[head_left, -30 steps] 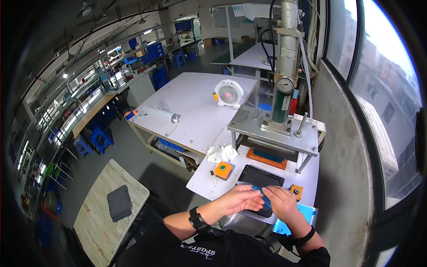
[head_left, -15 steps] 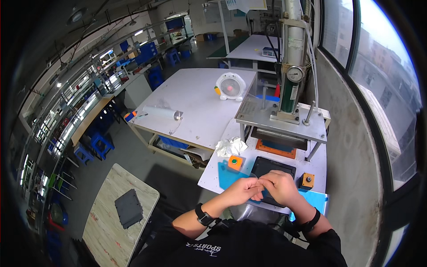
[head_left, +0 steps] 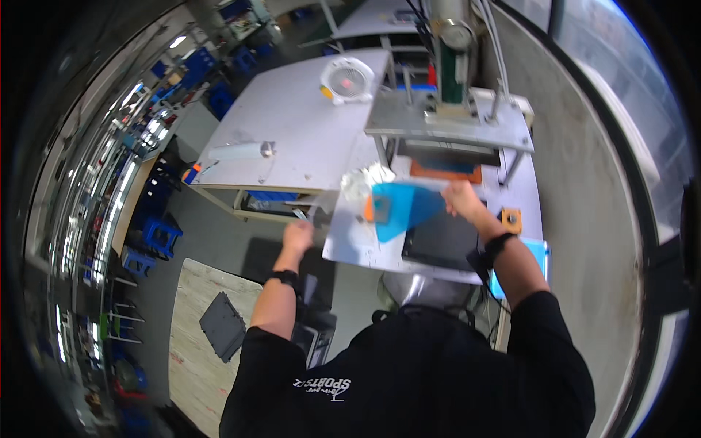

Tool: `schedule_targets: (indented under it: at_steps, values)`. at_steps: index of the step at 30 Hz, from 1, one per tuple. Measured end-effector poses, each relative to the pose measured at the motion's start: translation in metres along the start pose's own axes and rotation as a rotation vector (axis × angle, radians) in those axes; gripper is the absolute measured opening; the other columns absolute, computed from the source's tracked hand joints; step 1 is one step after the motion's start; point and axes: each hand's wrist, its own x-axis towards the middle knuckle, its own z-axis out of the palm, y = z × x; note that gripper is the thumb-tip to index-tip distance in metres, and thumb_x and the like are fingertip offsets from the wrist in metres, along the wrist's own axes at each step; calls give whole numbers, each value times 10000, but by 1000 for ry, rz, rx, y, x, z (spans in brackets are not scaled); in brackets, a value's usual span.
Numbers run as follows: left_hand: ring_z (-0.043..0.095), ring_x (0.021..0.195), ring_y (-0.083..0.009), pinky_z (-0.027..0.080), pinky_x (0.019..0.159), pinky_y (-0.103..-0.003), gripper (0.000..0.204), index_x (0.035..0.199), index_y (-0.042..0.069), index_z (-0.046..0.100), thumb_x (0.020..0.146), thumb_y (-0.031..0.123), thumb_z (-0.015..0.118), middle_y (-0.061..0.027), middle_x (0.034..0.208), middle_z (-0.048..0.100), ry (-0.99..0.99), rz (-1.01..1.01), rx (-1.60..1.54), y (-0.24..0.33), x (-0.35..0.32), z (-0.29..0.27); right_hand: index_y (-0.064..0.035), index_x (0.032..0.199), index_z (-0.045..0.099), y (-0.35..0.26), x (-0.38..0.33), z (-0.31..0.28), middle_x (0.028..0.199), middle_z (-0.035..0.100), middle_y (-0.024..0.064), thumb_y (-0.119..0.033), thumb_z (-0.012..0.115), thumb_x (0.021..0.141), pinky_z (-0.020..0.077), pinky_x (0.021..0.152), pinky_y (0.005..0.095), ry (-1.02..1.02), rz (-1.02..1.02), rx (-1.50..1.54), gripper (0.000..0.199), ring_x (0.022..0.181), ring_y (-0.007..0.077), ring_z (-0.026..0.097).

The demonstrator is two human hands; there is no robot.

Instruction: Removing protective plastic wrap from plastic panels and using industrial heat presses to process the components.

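At the far left lie a blue stool [head_left: 155, 235] on the floor and, nearer the person, a pale bench [head_left: 191, 343] with a dark grey slab [head_left: 222, 325] on it. Behind them stands a white table [head_left: 292, 131] bearing a clear tube [head_left: 241, 151] and a small round fan [head_left: 347, 79].

The left hand [head_left: 297, 236] is raised off the left edge of the work table [head_left: 350, 244], fingers closed; it appears to pinch a clear film [head_left: 343, 212] that stretches rightward, though the film's edge is too faint to tell for sure. A black band [head_left: 283, 277] sits on that wrist.

A blue sheet [head_left: 403, 209] hangs in the air between the two hands, above the table, partly hiding an orange block [head_left: 369, 210]. Below it lies a black panel [head_left: 442, 241] flat on the table.

The right hand [head_left: 458, 198] is closed on the blue sheet's right corner, just in front of the press [head_left: 453, 117] and its orange pad [head_left: 445, 172]. Right of the wrist rests a second orange block [head_left: 510, 218], and a blue tray [head_left: 540, 252] peeks out beside the forearm.
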Motion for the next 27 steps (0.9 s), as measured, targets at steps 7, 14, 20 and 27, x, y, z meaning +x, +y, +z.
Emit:
schedule_targets:
  at_steps: [7,14,20,27]
  values:
    - [571,561,-189,498,521,-333,112,833,-24,596,831,86,571,-77,663,576,477,13,56,-85,42,-80,-12,773,591,37,-7,-7,602,583,55,-170,576,900,469,437,266,185,196,-118,203,505,131,576]
    - [620,838,-325,514,762,-372,217,959,20,616,769,-5,514,-152,955,612,101,899,292,0,-46,8,23,803,610,97,-82,-20,595,590,89,-162,587,895,484,446,308,521,243,-137,208,486,163,597]
    - [632,735,-324,528,671,-425,131,831,46,559,702,27,568,-96,1095,603,-324,1015,459,48,-106,90,12,858,605,96,-115,6,600,570,54,-173,574,920,436,435,267,572,243,-156,198,484,119,554]
    - [659,781,-330,536,685,-449,51,759,59,557,716,81,540,-109,1342,511,-523,981,616,67,-114,145,13,846,621,99,-139,0,620,610,84,-164,600,892,464,518,286,516,261,-30,185,527,145,564]
